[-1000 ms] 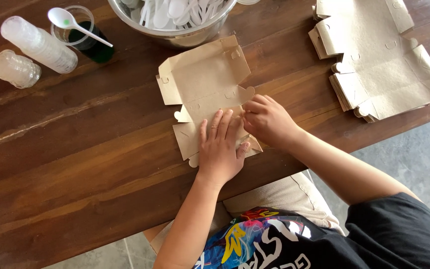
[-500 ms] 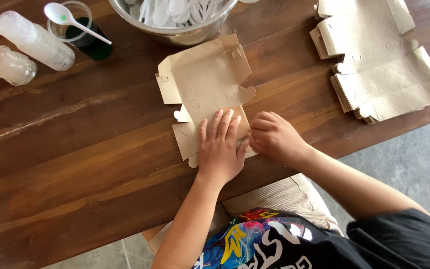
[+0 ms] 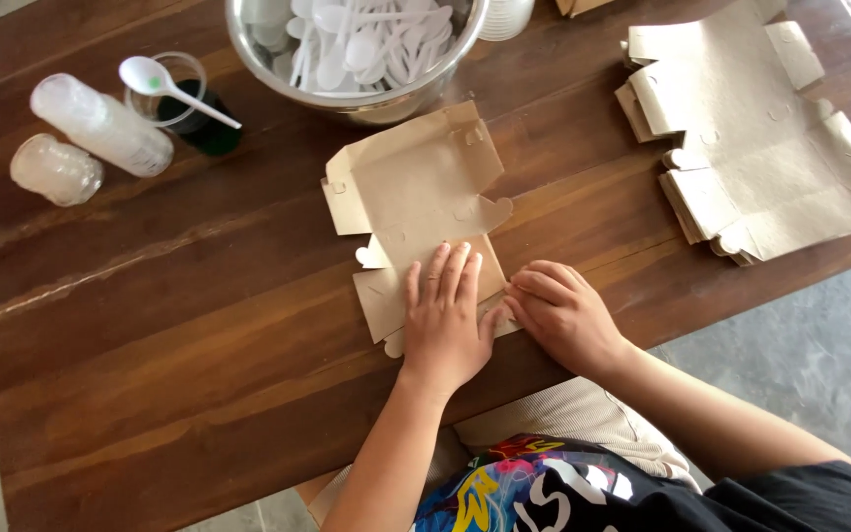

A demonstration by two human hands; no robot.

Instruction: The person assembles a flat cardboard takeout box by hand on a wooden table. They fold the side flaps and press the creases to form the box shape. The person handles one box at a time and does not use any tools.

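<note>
Pressing flat on the brown box sheet (image 3: 416, 212), the left hand (image 3: 443, 320) lay open w/ fingers spread, gripping nothing. Right hand (image 3: 563, 315) curled at the sheet's near right edge, pinching a flap. Box was mostly unfolded; sides not up yet. More flat sheets (image 3: 760, 138) waited far right on the table (image 3: 150, 374).

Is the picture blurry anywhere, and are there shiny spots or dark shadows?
In the head view, most things look sharp, like the flat cardboard box under the left hand and right hand. Soft daylight leaves only faint shadows beside the hands. The metal bowl rim shines a little, and the wooden table has a pale sheen.
</note>
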